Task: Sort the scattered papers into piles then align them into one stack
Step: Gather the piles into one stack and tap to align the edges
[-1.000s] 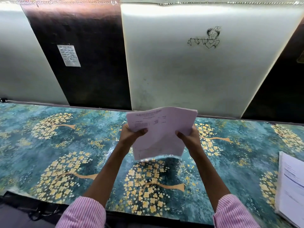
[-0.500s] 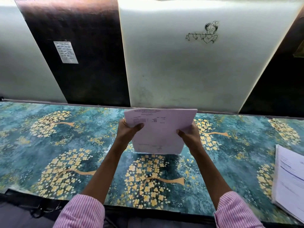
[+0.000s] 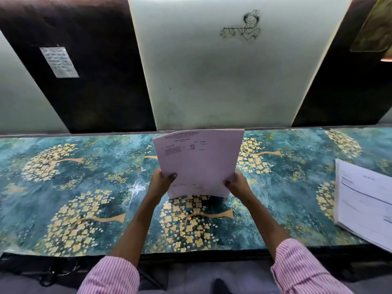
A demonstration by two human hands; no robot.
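A bundle of pale printed papers [image 3: 201,162] stands upright on its bottom edge on the teal flowered tabletop [image 3: 63,187], at the centre. My left hand [image 3: 162,182] grips its lower left edge with the thumb across the front. The lower right edge is held the same way by my right hand [image 3: 238,185]. A second stack of white printed papers [image 3: 367,198] lies flat at the table's right end, partly cut off by the frame.
Behind the table rise slanted dark and pale wall panels [image 3: 212,81]; a small paper note [image 3: 59,62] is stuck on the dark left one. The table's front edge runs just above my striped sleeves [image 3: 110,274].
The bundle has been turned from a wider, landscape hold to standing taller, and both hands have slid down to its lower edges. The view has tilted slightly.
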